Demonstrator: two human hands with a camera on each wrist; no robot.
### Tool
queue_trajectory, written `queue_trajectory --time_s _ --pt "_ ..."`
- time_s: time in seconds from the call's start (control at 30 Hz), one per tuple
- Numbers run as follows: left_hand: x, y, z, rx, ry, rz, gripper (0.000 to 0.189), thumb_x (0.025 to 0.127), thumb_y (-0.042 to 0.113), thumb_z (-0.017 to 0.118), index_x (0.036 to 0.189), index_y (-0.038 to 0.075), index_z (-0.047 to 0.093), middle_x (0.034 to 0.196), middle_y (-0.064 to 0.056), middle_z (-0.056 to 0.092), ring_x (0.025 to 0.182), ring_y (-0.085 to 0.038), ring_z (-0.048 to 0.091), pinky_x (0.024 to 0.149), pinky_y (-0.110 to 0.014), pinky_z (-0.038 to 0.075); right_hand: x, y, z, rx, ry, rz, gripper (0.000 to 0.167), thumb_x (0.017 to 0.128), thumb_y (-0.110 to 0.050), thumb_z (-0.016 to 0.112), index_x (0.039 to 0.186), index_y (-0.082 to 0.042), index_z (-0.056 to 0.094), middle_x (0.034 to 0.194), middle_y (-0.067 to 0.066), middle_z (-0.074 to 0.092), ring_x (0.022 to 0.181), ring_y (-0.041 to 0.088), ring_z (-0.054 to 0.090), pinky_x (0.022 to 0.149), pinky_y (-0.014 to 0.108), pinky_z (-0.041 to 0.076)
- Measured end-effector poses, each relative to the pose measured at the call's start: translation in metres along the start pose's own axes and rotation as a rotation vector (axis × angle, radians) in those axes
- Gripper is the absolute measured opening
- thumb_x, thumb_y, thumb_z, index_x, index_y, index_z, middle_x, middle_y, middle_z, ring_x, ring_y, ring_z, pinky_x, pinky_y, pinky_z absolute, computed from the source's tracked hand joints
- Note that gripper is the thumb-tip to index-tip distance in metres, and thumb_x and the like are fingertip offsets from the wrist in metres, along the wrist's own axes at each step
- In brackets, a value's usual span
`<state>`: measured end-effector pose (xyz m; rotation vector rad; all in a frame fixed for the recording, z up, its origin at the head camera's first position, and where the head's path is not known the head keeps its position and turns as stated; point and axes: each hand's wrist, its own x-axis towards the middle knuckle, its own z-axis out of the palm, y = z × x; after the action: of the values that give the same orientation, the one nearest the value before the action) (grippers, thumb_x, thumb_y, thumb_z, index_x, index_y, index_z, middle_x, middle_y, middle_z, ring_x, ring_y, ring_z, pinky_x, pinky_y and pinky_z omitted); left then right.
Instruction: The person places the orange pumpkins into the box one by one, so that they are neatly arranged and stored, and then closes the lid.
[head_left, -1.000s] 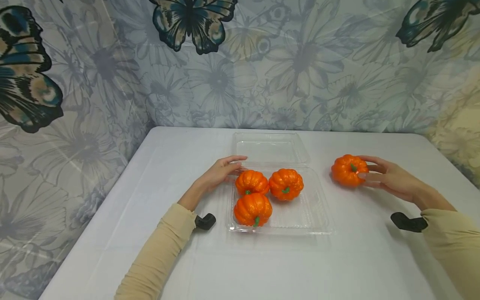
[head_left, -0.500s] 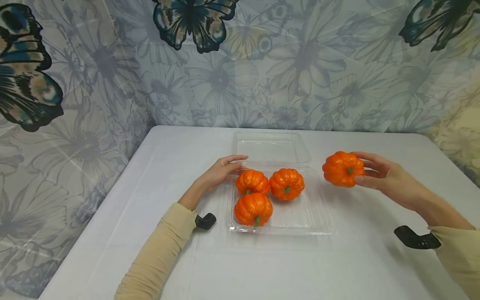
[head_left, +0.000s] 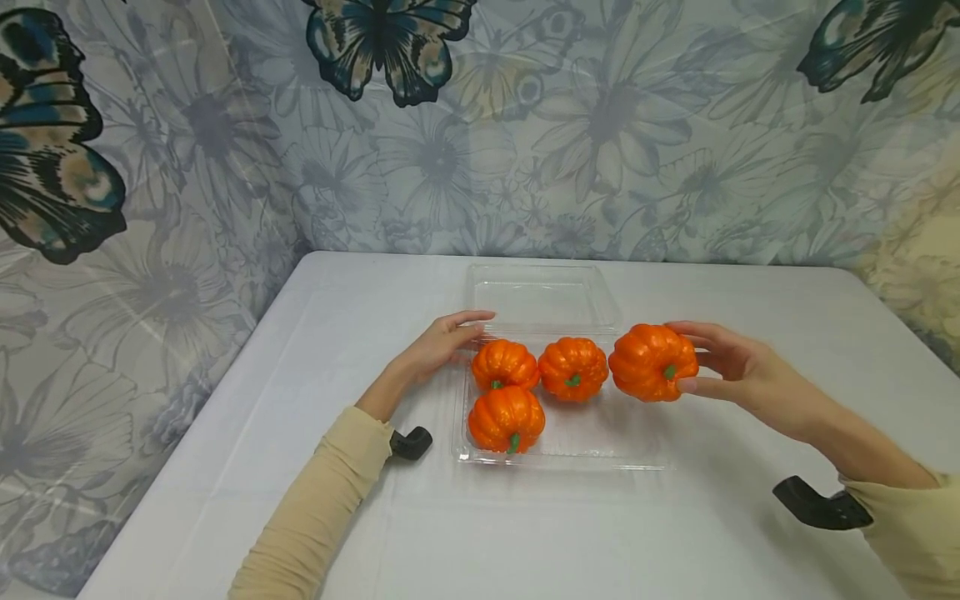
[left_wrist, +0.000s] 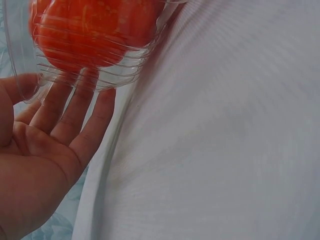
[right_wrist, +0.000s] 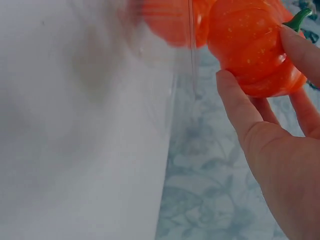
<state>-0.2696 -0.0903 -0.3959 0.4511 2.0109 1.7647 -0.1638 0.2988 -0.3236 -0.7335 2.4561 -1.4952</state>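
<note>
My right hand (head_left: 750,379) grips an orange toy pumpkin (head_left: 651,363) with a green stem, held over the right side of a clear plastic container (head_left: 600,437). In the right wrist view, thumb and fingers surround that pumpkin (right_wrist: 252,47). Inside the container sit a back-left pumpkin (head_left: 504,362), a front-left pumpkin (head_left: 507,421) and a back-middle pumpkin (head_left: 573,369). My left hand (head_left: 435,348) rests at the container's left side. The left wrist view shows its fairly straight fingers (left_wrist: 90,132) touching the ribbed wall, the thumb by the rim.
The container's clear lid (head_left: 540,302) lies folded back behind it. A white cloth (head_left: 420,533) covers the table. Patterned fabric (head_left: 600,125) with butterflies hangs behind and to the left. A black piece (head_left: 823,504) sticks out at the right cuff, another black piece (head_left: 411,443) at the left.
My right hand has taken hold of the pumpkin on the table at the right, lifted it and carried it left over the container. The left hand stays in place.
</note>
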Motion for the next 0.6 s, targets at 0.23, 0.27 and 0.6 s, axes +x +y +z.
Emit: queue_trajectory --time_s 0.23,0.27,0.6 --pt "0.0 0.001 0.0 -0.01 0.003 0.004 0.043 0.102 0.021 0.045 0.141 0.004 0.044 0.124 -0.017 0.059 0.111 -0.027 0.056 0.089 -0.039 0.049 0.004 -0.007 0.021 0.07 -0.1 -0.064 0.06 0.087 0.007 0.063 0.142 -0.001 0.039 0.138 0.0 0.047 0.117 0.011 0.052 0.084 0.03 0.052" --pt "0.0 0.001 0.0 -0.01 0.004 0.004 0.042 0.102 0.021 0.045 0.141 0.004 0.044 0.125 -0.017 0.058 0.111 -0.027 0.056 0.089 -0.039 0.049 0.005 -0.008 0.024 0.071 -0.112 -0.064 0.06 0.087 0.006 0.064 0.141 -0.001 0.04 0.138 -0.001 0.048 0.117 0.01 0.052 0.084 0.03 0.052" --pt "0.001 -0.001 0.0 -0.008 0.011 -0.008 0.041 0.102 0.021 0.045 0.14 0.007 0.047 0.125 -0.016 0.058 0.111 -0.027 0.056 0.091 -0.04 0.048 0.013 -0.013 0.04 0.025 -0.198 -0.112 0.059 0.085 0.0 0.069 0.138 -0.003 0.045 0.138 0.001 0.047 0.12 0.005 0.048 0.084 0.028 0.051"
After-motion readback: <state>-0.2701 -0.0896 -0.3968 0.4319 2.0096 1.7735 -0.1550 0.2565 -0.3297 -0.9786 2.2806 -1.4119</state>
